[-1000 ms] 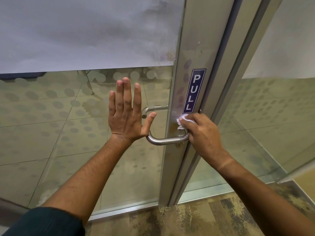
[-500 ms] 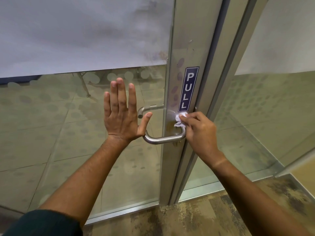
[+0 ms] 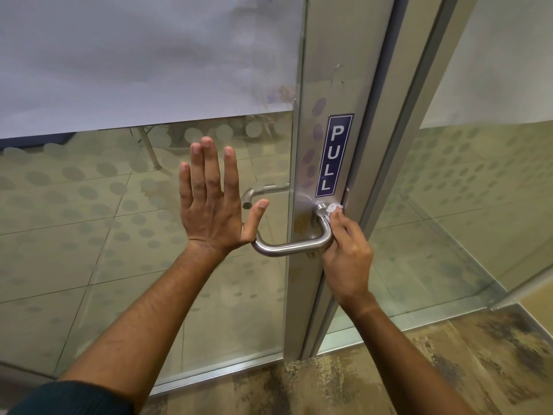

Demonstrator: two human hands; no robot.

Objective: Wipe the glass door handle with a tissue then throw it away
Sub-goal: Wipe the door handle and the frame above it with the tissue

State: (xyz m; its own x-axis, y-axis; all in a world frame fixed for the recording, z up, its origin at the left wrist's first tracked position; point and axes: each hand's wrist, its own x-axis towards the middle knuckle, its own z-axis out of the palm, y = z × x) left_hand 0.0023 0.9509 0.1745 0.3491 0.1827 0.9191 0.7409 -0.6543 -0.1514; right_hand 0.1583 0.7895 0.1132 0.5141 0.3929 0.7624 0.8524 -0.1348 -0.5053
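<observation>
White tissue (image 3: 333,208) is getting pinched in the right hand (image 3: 347,259), fingers closed on it, pressing against the top post of the steel door handle (image 3: 291,248) just under the PULL sticker (image 3: 333,155). Left hand (image 3: 214,205) is lying flat, fingers spread, on the glass door (image 3: 119,220).

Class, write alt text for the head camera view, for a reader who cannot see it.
A right hand presses a white tissue against the steel door handle near its upper mount, below a blue PULL sign. The left hand rests flat and open on the glass door.
</observation>
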